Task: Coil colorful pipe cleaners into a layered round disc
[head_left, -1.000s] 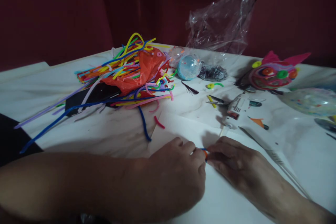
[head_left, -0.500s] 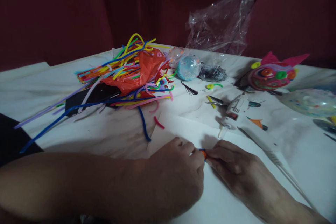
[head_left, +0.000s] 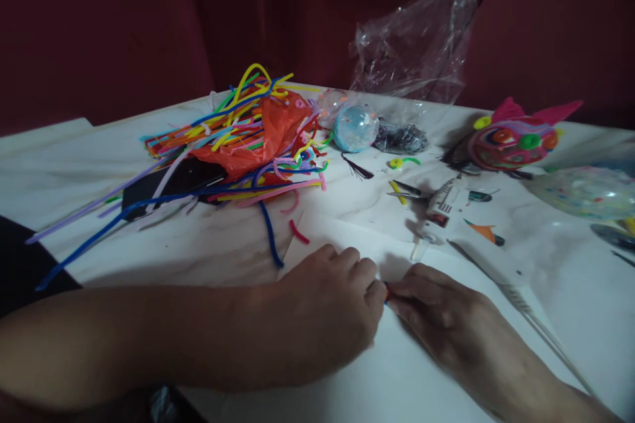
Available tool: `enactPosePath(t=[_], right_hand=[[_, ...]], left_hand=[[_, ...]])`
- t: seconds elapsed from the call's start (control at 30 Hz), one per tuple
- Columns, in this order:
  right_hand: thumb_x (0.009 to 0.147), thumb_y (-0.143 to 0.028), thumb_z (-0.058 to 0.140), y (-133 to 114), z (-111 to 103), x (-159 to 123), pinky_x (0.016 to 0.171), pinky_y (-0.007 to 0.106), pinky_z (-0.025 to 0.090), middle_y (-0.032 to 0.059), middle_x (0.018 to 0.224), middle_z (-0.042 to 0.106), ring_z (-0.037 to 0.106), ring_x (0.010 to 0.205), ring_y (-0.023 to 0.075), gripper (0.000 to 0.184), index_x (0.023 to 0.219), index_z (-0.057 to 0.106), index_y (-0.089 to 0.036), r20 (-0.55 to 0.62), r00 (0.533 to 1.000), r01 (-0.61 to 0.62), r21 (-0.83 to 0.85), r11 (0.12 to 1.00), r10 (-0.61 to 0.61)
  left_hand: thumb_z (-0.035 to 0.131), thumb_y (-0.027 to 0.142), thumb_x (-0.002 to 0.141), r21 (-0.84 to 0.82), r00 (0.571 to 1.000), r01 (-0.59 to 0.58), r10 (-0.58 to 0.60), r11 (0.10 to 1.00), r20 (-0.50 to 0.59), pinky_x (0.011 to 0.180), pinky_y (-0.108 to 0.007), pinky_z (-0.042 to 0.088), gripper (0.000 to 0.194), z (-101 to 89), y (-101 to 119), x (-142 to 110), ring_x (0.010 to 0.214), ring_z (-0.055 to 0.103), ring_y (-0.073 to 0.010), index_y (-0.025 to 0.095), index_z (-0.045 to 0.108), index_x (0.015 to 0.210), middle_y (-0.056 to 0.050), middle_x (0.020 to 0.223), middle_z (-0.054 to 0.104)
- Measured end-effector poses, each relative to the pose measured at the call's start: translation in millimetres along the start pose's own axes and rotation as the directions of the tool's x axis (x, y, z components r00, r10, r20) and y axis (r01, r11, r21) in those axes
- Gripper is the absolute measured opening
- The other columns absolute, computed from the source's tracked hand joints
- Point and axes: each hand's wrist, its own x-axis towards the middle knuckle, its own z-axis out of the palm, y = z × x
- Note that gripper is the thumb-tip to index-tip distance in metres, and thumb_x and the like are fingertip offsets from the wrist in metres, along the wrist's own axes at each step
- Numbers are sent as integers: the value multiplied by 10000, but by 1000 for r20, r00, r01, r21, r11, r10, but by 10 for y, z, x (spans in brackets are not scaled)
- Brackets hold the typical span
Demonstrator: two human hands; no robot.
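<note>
A small orange-and-blue pipe cleaner piece (head_left: 386, 292) shows as a narrow sliver between my two hands, over the white paper (head_left: 357, 383). My right hand (head_left: 441, 310) pinches it between thumb and fingers. My left hand (head_left: 337, 301) is closed against its other side, knuckles up, with its fingertips hidden. Just beyond the left hand lie a short pink-red pipe cleaner piece (head_left: 299, 232) and a blue pipe cleaner (head_left: 270, 235). A white hot glue gun (head_left: 444, 201) rests past my right hand, its nozzle end toward me.
A heap of colourful pipe cleaners (head_left: 238, 125) with red plastic lies left. Behind stand a clear ball (head_left: 356, 128) and clear plastic bag (head_left: 417, 46). At right are a decorated pink mask-like head (head_left: 516, 142), a speckled clear form (head_left: 585, 192), scissors (head_left: 407, 193) and the glue gun's cord (head_left: 560, 350).
My left hand has shifted slightly up and turned, its forearm lifting a little, and it covers more of the orange-and-blue piece. My right hand stays nearly still.
</note>
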Motion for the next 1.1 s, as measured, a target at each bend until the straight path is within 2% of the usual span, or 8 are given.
enactPosePath(t=[0.13, 0.4, 0.63, 0.7, 0.87, 0.97, 1.1], right_hand=[[904, -206, 344, -14, -2, 24, 601, 209, 477, 36, 832, 511, 531, 718, 147, 240, 849, 576, -180, -19, 1000, 15, -1, 1000, -16], [923, -262, 364, -8, 19, 1, 547, 189, 438, -11, 816, 496, 508, 668, 113, 227, 852, 574, -214, -9, 999, -47, 45, 998, 47], [920, -255, 348, 0, 12, -7, 601, 185, 460, -22, 831, 501, 513, 689, 112, 228, 864, 567, -231, -9, 1000, -28, 22, 999, 29], [913, -244, 341, -10, 4, 3, 606, 193, 468, -7, 836, 507, 519, 691, 121, 234, 853, 566, -216, -17, 1000, -16, 0, 1000, 16], [907, -218, 353, -9, 8, 11, 624, 206, 487, 5, 863, 515, 534, 726, 134, 212, 877, 563, -210, -36, 999, 8, -28, 1000, -9], [912, -225, 358, 1, 15, 10, 658, 211, 497, -15, 914, 516, 533, 791, 132, 183, 901, 540, -227, -43, 999, 14, -29, 999, -15], [903, -212, 350, -3, 9, 17, 628, 211, 498, -7, 887, 522, 539, 752, 134, 198, 906, 548, -216, -44, 999, 22, -48, 999, -24]], left_hand=[[572, 286, 809, 58, 998, -65, 64, 996, 20, 733, -384, 382, 155, 10, 76, -33, 771, 475, -207, 135, 586, 844, -90, 862, 556], [599, 410, 785, 45, 999, -47, 46, 998, 18, 654, -356, 369, 279, 22, 109, -80, 717, 468, -195, 136, 587, 834, -90, 814, 558], [582, 280, 803, -25, 1000, -12, 12, 1000, -4, 612, -332, 365, 153, 27, 58, -56, 690, 448, -181, 132, 575, 840, -55, 782, 533], [585, 261, 794, -19, 1000, 3, -3, 1000, -23, 649, -347, 379, 138, 49, 35, -42, 742, 459, -197, 132, 576, 844, -70, 849, 546], [558, 261, 814, 10, 997, -74, 74, 997, 12, 749, -386, 383, 131, 72, 43, -25, 810, 472, -217, 137, 586, 784, -85, 887, 556], [547, 242, 817, 38, 997, -72, 72, 997, 11, 794, -396, 376, 114, 71, 84, -28, 860, 478, -226, 139, 586, 786, -104, 938, 566], [546, 245, 811, 44, 998, -53, 53, 998, 18, 787, -389, 383, 122, 62, 130, -41, 877, 485, -232, 128, 579, 812, -130, 975, 565]])
